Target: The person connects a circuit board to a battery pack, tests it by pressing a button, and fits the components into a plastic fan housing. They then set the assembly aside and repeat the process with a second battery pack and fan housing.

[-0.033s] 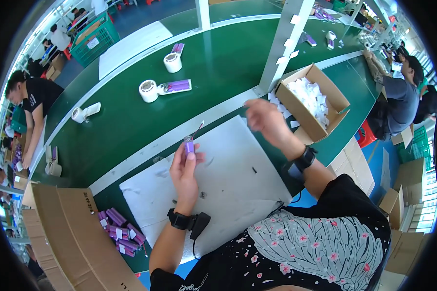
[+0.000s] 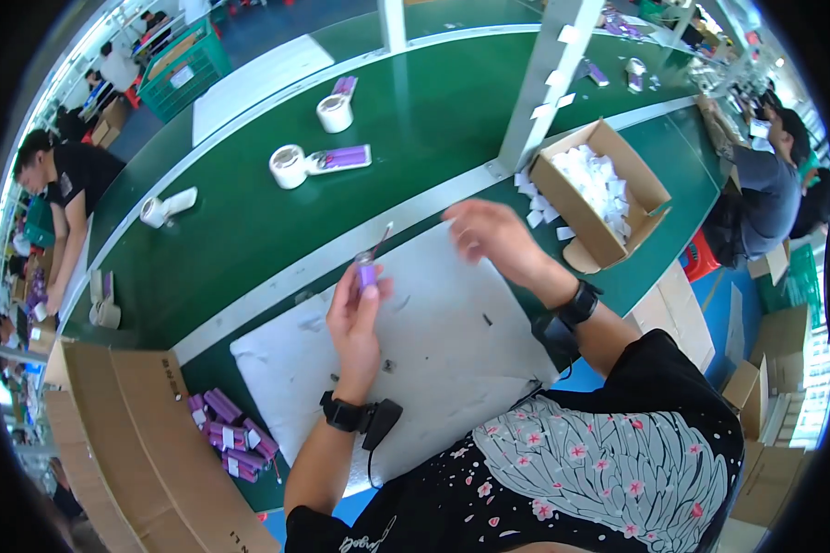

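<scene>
My left hand (image 2: pixel 355 318) is closed around a purple cylindrical battery pack (image 2: pixel 367 275), held upright above the pale work mat (image 2: pixel 452 359). A thin wire lead with a small white connector (image 2: pixel 389 226) sticks up from the pack's top end. To the right, over the mat's far edge, my right hand (image 2: pixel 493 240) is raised with its fingers bent and blurred. Whether anything is between those fingertips cannot be made out. Several more purple battery packs (image 2: pixel 235 433), some with white labels, lie piled left of the mat.
A cardboard box (image 2: pixel 572 198) of white paper pieces stands at the right, with loose pieces beside it. Tall cardboard (image 2: pixel 138 433) borders the pile at left. Beyond a metal rail, the green belt (image 2: pixel 433 111) carries white rolls (image 2: pixel 288 166) and purple packs. A post (image 2: pixel 539 83) rises behind the box.
My right hand has shifted left and slightly nearer, away from the box of paper pieces. My left hand still grips the battery pack. The whole view has shifted slightly.
</scene>
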Available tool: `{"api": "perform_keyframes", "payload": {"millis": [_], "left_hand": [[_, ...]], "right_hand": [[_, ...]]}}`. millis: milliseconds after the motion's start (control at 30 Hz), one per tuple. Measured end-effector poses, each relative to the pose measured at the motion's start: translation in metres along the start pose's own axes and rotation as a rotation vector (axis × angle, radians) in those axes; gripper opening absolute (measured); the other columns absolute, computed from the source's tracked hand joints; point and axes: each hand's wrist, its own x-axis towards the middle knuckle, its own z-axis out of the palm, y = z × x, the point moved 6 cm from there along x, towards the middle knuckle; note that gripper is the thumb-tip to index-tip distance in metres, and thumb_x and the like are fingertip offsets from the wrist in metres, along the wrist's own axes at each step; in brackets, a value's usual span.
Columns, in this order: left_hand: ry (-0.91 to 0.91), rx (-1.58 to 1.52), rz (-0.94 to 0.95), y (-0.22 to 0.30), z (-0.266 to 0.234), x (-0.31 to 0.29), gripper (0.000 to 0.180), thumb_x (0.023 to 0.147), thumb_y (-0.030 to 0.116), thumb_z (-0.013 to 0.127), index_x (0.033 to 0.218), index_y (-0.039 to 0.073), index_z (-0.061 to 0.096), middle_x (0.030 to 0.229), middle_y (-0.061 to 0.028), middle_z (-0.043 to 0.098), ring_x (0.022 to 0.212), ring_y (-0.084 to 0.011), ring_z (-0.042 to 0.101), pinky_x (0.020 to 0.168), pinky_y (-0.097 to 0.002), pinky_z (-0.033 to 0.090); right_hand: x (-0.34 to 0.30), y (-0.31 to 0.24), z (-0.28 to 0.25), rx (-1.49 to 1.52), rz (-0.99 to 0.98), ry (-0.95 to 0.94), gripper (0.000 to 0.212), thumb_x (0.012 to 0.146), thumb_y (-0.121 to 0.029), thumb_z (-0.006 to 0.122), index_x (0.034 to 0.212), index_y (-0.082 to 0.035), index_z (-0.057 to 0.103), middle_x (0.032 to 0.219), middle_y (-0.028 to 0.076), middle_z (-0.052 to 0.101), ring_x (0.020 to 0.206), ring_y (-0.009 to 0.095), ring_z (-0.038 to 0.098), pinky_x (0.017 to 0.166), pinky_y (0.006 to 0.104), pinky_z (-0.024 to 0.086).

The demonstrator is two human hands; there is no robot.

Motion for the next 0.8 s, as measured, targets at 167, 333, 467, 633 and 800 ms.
{"api": "perform_keyframes", "payload": {"millis": [167, 333, 467, 633, 800], "left_hand": [[-0.146, 0.143, 0.095, 0.014, 0.02, -0.004, 0.049, 0.092, 0.012, 0.06, 0.136, 0.0, 0.045, 0.137, -0.0154, 0.048, 0.125, -0.0234, 0.047, 0.105, -0.0334, 0.036], [-0.334, 0.56, 0.096, 0.028, 0.018, 0.008, 0.054, 0.089, 0.018, 0.066, 0.138, 0.009, 0.046, 0.141, -0.0121, 0.045, 0.12, -0.0204, 0.05, 0.098, -0.0334, 0.042], [-0.124, 0.728, 0.08, 0.071, -0.019, 0.054, 0.053, 0.085, 0.026, 0.07, 0.133, 0.015, 0.051, 0.137, -0.0117, 0.048, 0.114, -0.0226, 0.053, 0.088, -0.0343, 0.049], [0.164, 1.158, 0.236, 0.112, -0.105, 0.172, 0.058, 0.081, 0.031, 0.071, 0.131, 0.009, 0.052, 0.14, -0.0198, 0.043, 0.124, -0.0317, 0.048, 0.098, -0.0397, 0.044], [0.34, 1.594, 0.106, 0.091, -0.224, 0.26, 0.065, 0.08, 0.039, 0.067, 0.134, 0.011, 0.049, 0.144, -0.021, 0.037, 0.135, -0.0364, 0.034, 0.109, -0.0441, 0.031]], "right_hand": [[-0.015, 0.018, 0.084, -0.235, -0.169, -0.236, 0.038, 0.084, -0.009, 0.067, 0.119, -0.003, 0.053, 0.09, 0.002, 0.061, 0.079, 0.009, 0.06, 0.068, 0.0276, 0.051], [-0.007, 0.034, 0.075, -0.179, -0.127, -0.279, 0.037, 0.08, -0.006, 0.072, 0.112, -0.003, 0.054, 0.091, 0.003, 0.061, 0.077, 0.009, 0.06, 0.07, 0.0267, 0.051], [-0.004, 0.036, 0.066, -0.104, -0.031, -0.228, 0.034, 0.079, -0.006, 0.074, 0.107, -0.004, 0.055, 0.09, 0.002, 0.061, 0.076, 0.009, 0.059, 0.066, 0.0248, 0.051], [-0.006, 0.031, 0.07, -0.131, -0.018, -0.231, 0.031, 0.079, -0.006, 0.075, 0.103, -0.004, 0.056, 0.088, 0.002, 0.061, 0.072, 0.008, 0.059, 0.062, 0.0231, 0.05], [-0.003, 0.03, 0.078, -0.103, 0.014, -0.252, 0.03, 0.078, -0.007, 0.075, 0.102, -0.004, 0.057, 0.087, 0.002, 0.061, 0.07, 0.009, 0.059, 0.061, 0.0235, 0.05]]}}
